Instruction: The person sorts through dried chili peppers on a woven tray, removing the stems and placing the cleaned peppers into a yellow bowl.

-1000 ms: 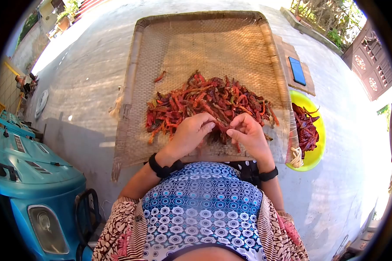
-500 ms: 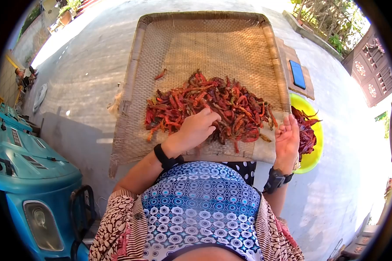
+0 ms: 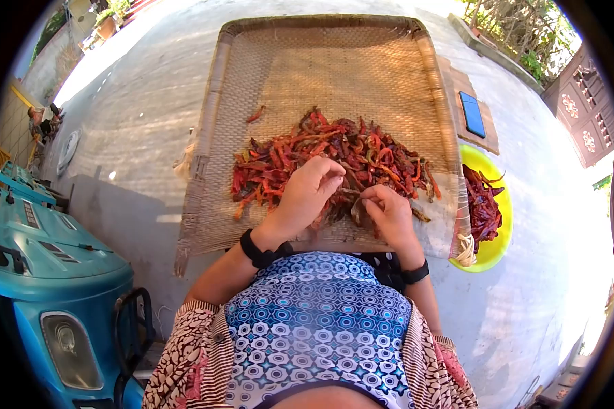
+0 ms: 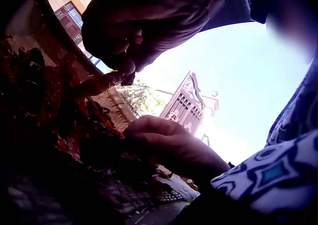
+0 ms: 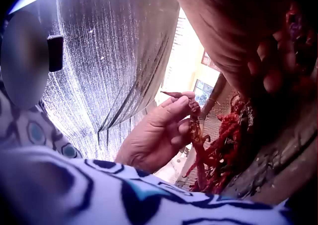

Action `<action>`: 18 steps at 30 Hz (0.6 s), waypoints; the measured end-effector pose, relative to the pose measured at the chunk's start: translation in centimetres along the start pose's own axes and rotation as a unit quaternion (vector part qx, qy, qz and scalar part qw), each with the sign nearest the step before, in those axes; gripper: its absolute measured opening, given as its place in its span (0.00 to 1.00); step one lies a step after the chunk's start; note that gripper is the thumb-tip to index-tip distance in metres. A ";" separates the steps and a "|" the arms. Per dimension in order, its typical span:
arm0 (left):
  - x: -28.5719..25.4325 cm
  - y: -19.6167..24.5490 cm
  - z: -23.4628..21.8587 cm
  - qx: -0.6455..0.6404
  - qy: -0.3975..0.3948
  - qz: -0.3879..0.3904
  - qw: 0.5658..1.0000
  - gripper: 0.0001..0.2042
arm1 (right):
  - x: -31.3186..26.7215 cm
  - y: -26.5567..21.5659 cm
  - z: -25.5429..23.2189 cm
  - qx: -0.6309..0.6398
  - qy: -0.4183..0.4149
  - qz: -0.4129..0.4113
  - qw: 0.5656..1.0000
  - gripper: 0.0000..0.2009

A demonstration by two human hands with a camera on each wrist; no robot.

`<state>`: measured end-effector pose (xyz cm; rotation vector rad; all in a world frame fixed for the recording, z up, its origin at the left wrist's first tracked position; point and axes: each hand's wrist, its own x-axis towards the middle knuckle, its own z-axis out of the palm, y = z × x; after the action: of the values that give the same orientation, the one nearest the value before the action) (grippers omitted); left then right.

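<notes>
A heap of dried red chili peppers lies on a woven bamboo tray in front of me. My left hand hangs over the front of the heap. In the right wrist view, thumb and fingers of that left hand pinch a wrinkled chili pepper whose stem end points outward. To its right, my right hand bends down at the heap's near edge, its thumb and fingertips pinching a dull brownish chili pepper. The left wrist view shows the right hand low against the peppers, in shade.
A yellow basin with glossy dark red peppers stands right of the tray. A blue phone lies on cardboard beyond it. At left is a blue vehicle. One pepper lies apart on the tray.
My right hand went from beside the left out to the tray's right edge, palm up with fingers spread, then came back to the heap. The left hand stayed over the heap, now slightly higher.
</notes>
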<state>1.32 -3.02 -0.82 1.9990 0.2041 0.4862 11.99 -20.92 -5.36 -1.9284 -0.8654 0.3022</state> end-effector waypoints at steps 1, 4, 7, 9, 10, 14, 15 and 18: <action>0.0 0.1 -0.2 -0.082 -0.004 -0.039 0.996 0.03 | 0.0 0.1 0.0 0.031 0.005 0.025 0.999 0.06; 0.0 -0.6 -0.9 -0.217 -0.039 -0.107 0.970 0.06 | -0.5 -0.4 -1.2 0.170 0.001 0.090 0.981 0.04; -0.2 -1.1 -1.2 -0.302 -0.053 -0.137 0.942 0.06 | -0.6 -0.2 -2.8 0.278 0.057 0.107 0.953 0.04; -0.3 -1.1 -1.2 -0.329 -0.059 -0.142 0.932 0.06 | -0.4 0.0 -4.2 0.265 0.120 0.090 0.953 0.05; -0.3 -1.1 -1.2 -0.332 -0.062 -0.141 0.930 0.06 | -0.4 0.4 -5.0 0.275 0.158 0.088 0.944 0.05; -0.5 -0.9 -1.2 -0.331 -0.059 -0.147 0.930 0.06 | -0.6 2.6 -8.2 0.352 0.308 0.036 0.883 0.10; -0.5 -1.0 -1.1 -0.326 -0.064 -0.146 0.932 0.06 | -0.8 1.8 -8.4 0.390 0.360 0.016 0.847 0.14; -0.5 -1.2 -0.9 -0.323 -0.083 -0.137 0.933 0.05 | -1.1 1.5 -8.9 0.418 0.381 0.039 0.824 0.14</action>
<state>0.59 -1.88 -1.62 1.3274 0.1839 0.1668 16.68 -28.12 -2.31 -1.0742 -0.0547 -0.0671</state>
